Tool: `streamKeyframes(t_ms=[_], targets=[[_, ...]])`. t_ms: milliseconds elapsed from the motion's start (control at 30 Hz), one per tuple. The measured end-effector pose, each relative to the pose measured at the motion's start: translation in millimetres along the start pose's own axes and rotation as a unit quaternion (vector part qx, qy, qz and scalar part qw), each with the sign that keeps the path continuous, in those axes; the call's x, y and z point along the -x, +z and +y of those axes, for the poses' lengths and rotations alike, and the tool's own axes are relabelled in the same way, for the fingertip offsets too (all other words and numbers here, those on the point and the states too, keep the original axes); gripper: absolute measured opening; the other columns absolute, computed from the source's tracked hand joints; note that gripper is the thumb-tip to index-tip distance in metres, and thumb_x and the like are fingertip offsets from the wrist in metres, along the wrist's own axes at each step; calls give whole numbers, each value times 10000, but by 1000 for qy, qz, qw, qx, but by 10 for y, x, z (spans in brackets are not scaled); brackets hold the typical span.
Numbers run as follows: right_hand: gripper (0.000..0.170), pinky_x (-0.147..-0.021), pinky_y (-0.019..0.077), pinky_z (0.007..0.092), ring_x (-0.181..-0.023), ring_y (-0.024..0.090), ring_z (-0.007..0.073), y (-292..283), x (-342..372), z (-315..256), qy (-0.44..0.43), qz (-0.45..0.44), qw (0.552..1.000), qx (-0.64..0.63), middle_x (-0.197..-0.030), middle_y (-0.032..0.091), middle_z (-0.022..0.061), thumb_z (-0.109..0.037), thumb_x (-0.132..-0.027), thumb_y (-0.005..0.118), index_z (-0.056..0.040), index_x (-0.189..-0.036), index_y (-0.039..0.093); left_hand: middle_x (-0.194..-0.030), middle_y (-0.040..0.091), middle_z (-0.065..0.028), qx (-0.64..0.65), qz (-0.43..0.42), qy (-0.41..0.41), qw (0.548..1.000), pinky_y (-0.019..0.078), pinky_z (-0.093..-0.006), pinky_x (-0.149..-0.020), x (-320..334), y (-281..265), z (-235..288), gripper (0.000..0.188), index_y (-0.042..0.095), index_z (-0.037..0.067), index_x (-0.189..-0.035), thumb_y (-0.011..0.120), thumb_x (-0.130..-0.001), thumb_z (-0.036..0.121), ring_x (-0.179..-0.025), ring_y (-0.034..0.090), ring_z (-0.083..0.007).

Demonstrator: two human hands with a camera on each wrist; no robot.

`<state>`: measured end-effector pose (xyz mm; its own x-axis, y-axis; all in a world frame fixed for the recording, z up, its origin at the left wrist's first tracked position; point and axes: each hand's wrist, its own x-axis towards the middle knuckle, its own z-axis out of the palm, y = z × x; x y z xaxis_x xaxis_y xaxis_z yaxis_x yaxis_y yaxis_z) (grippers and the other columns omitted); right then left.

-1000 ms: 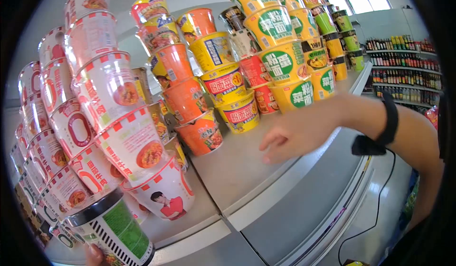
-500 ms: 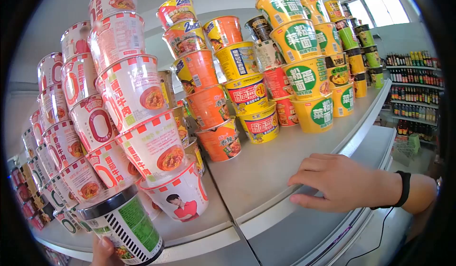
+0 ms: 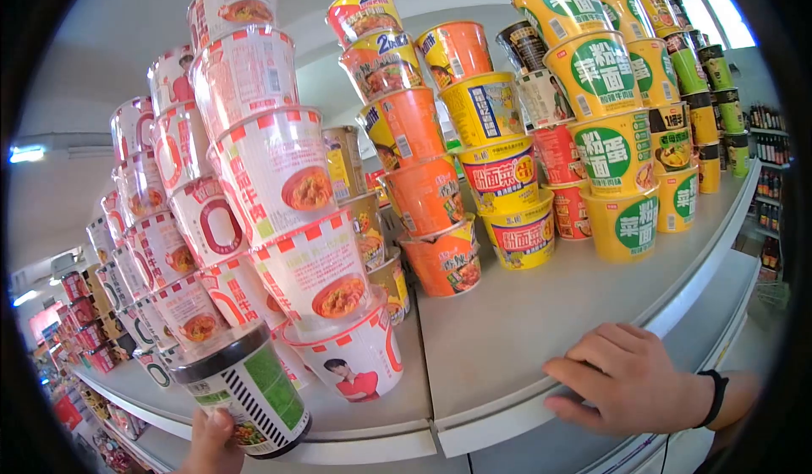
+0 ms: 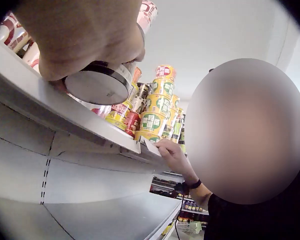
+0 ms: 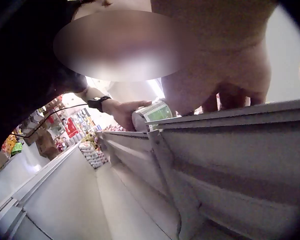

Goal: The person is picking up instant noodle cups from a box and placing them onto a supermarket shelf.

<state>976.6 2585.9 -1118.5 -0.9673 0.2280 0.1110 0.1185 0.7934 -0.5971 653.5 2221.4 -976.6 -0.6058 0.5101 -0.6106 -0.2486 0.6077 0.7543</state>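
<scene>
My left hand (image 3: 213,442) grips a noodle cup (image 3: 275,385) with a black lid rim, a green label panel and black-and-white stripes. It is tilted at the shelf's front edge, overlapping the lower white-and-red noodle cups (image 3: 359,360) in the head view. In the left wrist view the cup's pale round base (image 4: 101,90) faces the camera, with the fingers wrapped around its side. My right hand (image 3: 624,381), with a black band at the wrist, rests on the front edge of the grey shelf (image 3: 499,339), fingers loosely bent and holding nothing.
Tall stacks of white-and-red noodle cups (image 3: 266,157) stand at the left. Orange cups (image 3: 423,195), yellow cups (image 3: 512,229) and yellow-and-green cups (image 3: 609,153) are stacked farther right. A lower shelf (image 4: 110,215) runs underneath. Bottle racks (image 3: 770,148) stand at the far right.
My right hand has come down onto the shelf's front edge. The left hand still holds the striped noodle cup. The head view has swung left, so the stacks appear farther right.
</scene>
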Motion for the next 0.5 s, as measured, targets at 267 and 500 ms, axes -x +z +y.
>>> streamKeyframes(t_ms=[267, 500], targets=[[289, -672, 537, 344, -747, 622, 209, -51, 27, -4, -2, 65, 998, 5, -868, 622, 23, -308, -804, 796, -103, -996, 730, -1311, 589, -30, -46, -16, 13, 999, 450, -365, -1043, -66, 225, 180, 381, 499, 66, -1384, 494, -1102, 323, -1204, 559, -157], [242, -652, 537, 347, -745, 630, 211, -101, -30, -245, 40, 42, 997, 41, -791, 576, 23, -347, -836, 777, -129, -898, 695, -1367, 572, -49, -3, -24, 0, 1000, 453, -403, -1064, 308, -47, 390, 470, 441, 81, -1461, 522, -1088, 354, -1248, 551, -196]])
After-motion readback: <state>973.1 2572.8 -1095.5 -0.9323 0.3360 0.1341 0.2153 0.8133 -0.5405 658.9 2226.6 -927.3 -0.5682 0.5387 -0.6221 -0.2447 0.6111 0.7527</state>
